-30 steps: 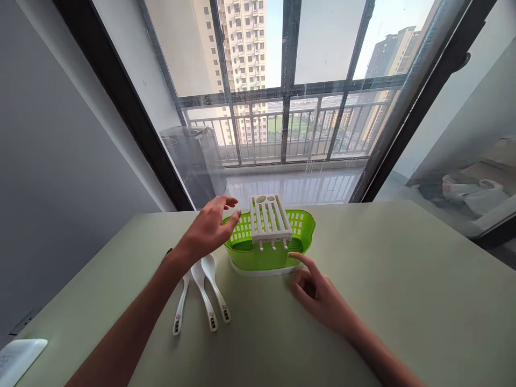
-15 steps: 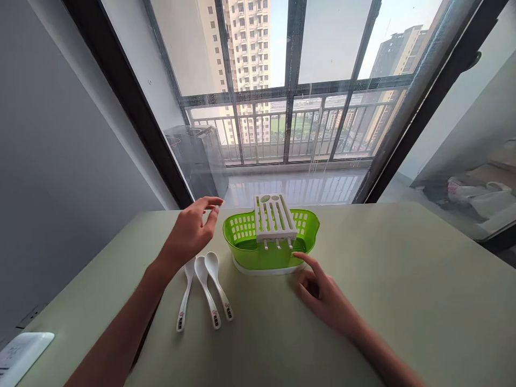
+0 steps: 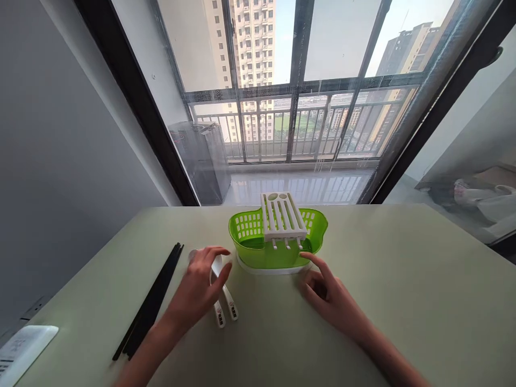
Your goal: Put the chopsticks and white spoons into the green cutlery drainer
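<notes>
My left hand (image 3: 201, 282) hovers over white spoons (image 3: 232, 309), thumb and fingers apart, holding nothing. It hides most of the spoons; two printed handles and parts of the bowls show. My right hand (image 3: 330, 293) is beside a green basket (image 3: 278, 258) with a white base. Its index finger is stretched out to the basket's front right, seemingly touching it, while the other fingers curl loosely around nothing visible. Across the basket's top lies a white slotted rack (image 3: 284, 216) with two round holes and small hooks at its front.
A bundle of black chopsticks (image 3: 152, 301) lies on the pale green table (image 3: 403, 279), left of my left hand and partly behind my forearm. A white object (image 3: 30, 344) stands at the near left edge. Beyond the table is a glass window.
My left hand has come down and nearer, from beside the basket to over the spoons. The chopsticks have come out from behind my left arm. My right hand stays at the basket.
</notes>
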### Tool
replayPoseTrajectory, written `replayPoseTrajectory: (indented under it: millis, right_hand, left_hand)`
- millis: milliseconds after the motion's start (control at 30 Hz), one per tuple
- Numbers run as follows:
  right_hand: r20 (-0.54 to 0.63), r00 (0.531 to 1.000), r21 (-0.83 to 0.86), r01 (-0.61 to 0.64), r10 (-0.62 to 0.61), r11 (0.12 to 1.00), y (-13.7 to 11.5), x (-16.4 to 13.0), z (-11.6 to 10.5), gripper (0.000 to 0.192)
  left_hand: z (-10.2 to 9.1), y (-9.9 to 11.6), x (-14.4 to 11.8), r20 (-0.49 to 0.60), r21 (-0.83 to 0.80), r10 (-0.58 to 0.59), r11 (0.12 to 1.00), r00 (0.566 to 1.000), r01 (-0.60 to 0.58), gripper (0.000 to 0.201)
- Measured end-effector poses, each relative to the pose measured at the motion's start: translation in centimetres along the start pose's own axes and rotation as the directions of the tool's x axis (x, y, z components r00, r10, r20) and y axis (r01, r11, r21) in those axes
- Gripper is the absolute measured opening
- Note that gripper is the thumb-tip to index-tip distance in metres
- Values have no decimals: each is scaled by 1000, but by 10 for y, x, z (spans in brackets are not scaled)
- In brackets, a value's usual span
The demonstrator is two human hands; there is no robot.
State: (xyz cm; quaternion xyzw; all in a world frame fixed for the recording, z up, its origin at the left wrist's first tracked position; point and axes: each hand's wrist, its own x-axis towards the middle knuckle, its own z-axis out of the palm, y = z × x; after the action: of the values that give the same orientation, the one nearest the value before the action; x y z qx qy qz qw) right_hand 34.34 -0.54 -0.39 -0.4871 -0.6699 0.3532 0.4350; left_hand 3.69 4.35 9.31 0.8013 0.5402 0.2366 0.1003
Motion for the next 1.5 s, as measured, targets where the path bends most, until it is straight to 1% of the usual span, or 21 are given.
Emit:
replayPoseTrajectory:
  millis: [133, 233, 333, 467, 567, 633, 700, 800, 867, 933, 1000, 1033, 1100, 1133, 1167, 1233, 1300, 1367, 1433, 1500]
  right_hand:
    - [-35, 999, -48, 20, -22, 999, -1, -1, 0, 54]
    - [-69, 997, -110, 36, -43, 993, -1, -3, 0, 52]
    - [-83, 996, -145, 32, -45, 989, 1, -5, 0, 51]
    - [-88, 995, -176, 24, -40, 984, 6, -7, 3, 53]
    - [-102, 993, -201, 33, -55, 979, 4, -5, 9, 52]
    - [-107, 992, -215, 43, -67, 976, -3, 2, 17, 51]
    - [-95, 993, -233, 46, -70, 971, -12, 14, 28, 51]
    - [-69, 994, -258, 65, -85, 964, -25, 38, 48, 53]
    - [-37, 992, -278, 103, -117, 955, -32, 57, 65, 54]
    - [-5, 988, -302, 144, -153, 942, -37, 77, 82, 57]
    - [43, 983, -322, 184, -180, 928, -42, 96, 100, 62]
    - [75, 981, -333, 193, -178, 923, -45, 105, 108, 65]
    - [122, 979, -340, 195, -162, 920, -52, 122, 123, 68]
    - [137, 978, -337, 198, -160, 921, -55, 129, 129, 68]
    - [148, 976, -330, 201, -160, 922, -59, 136, 134, 67]
    - [173, 970, -310, 217, -170, 926, -65, 145, 140, 65]
    - [198, 963, -284, 237, -185, 929, -68, 150, 139, 63]
    - [204, 958, -262, 250, -200, 932, -66, 147, 132, 64]
    - [165, 965, -208, 234, -202, 950, -58, 138, 122, 61]
    - [70, 983, -62, 175, -171, 983, -46, 124, 110, 51]
  left_hand:
    - [28, -26, -24, 88, 137, 124, 981, 988, -135, 46]
    - [37, -41, -39, 156, 226, 163, 954, 974, -196, 54]
    - [37, -51, -49, 192, 278, 195, 929, 962, -244, 59]
    - [32, -64, -59, 166, 306, 252, 906, 953, -293, 57]
    - [28, -70, -65, 149, 297, 288, 899, 946, -321, 55]
    - [24, -67, -68, 124, 272, 296, 908, 947, -319, 52]
    - [18, -56, -71, 87, 230, 304, 921, 949, -316, 47]
    - [11, -29, -75, 29, 122, 334, 934, 942, -335, 34]
    - [13, -11, -78, 30, 12, 383, 924, 923, -383, 29]
    - [22, 3, -81, -4, -76, 462, 884, 887, -461, 26]
    - [39, 12, -85, -14, -124, 542, 833, 840, -539, 25]
    - [48, 15, -87, -37, -127, 577, 807, 816, -576, 24]
    - [65, 19, -88, -42, -140, 644, 753, 764, -643, 19]
    - [72, 20, -88, -34, -148, 656, 743, 754, -653, 20]
    - [77, 21, -87, -18, -162, 658, 741, 753, -651, 20]
    - [82, 22, -85, 33, -188, 637, 761, 770, -621, 22]
    - [83, 24, -83, 70, -199, 599, 792, 798, -577, 23]
    - [82, 24, -82, 59, -194, 561, 818, 826, -542, 23]
    - [82, 23, -83, 32, -202, 535, 831, 845, -518, 23]
    - [83, 22, -84, 21, -236, 528, 828, 849, -509, 22]
